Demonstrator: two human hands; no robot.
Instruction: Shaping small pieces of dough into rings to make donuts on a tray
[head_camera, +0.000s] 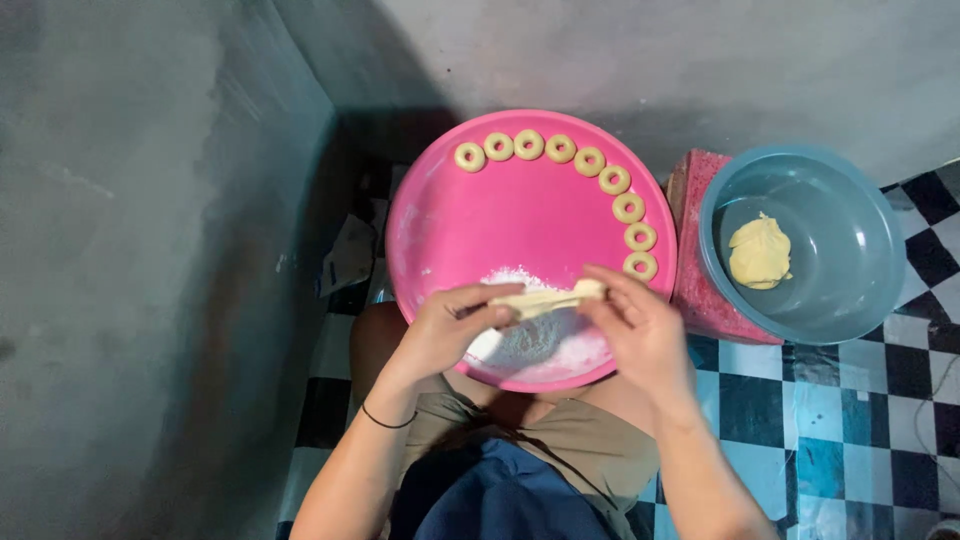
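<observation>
While both hands work above the near edge of the pink tray (430, 215), the left hand (448, 325) and the right hand (640, 325) each pinch one end of a short strip of dough (545, 299), fingers closed on it and holding it stretched between them just over a mound of white flour (540, 345). Pulled further, the strip could likely thin at its middle and tear, since it already looks drawn out and slack; a dropped end would land in the flour and pick up a heavy coating. The strip is pale yellow, soft-looking and uneven, thicker near the right fingers and flatter toward the left. Along the far and right rim of the tray nine small dough rings (588, 161) lie in a curved row, close together but mostly apart; a careless sweep of the right wrist could nudge the nearest ring. Beside the tray, a grey-blue bowl (860, 200) holds a lump of the same dough (758, 252).
</observation>
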